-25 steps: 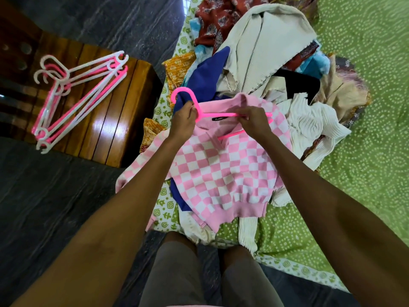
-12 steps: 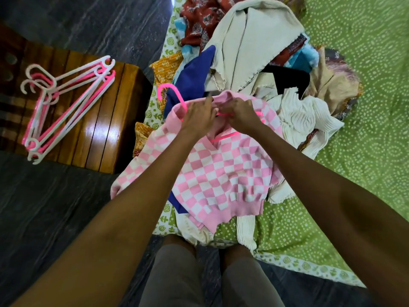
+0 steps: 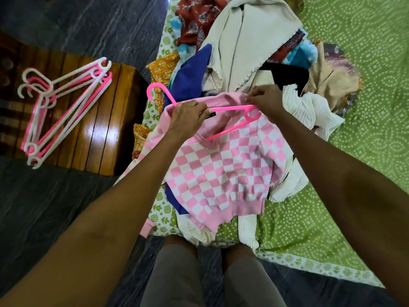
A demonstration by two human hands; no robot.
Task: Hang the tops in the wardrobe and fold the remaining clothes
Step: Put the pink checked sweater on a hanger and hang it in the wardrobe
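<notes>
Knit pink-and-white checked top [image 3: 223, 171] lies on clothes heap [image 3: 247, 52] over bed; left hand [image 3: 188, 116] grips slim pink plastic hanger [image 3: 230, 108] at collar; right hand [image 3: 265, 100] pinches soft neckline.

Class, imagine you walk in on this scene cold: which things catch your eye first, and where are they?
The pink checked sweater at the centre, with a bright pink hanger half inside its neck, held by the left hand and right hand. Behind it a heap of clothes lies on the green bedsheet. To the left, spare hangers lie on a wooden table.
</notes>
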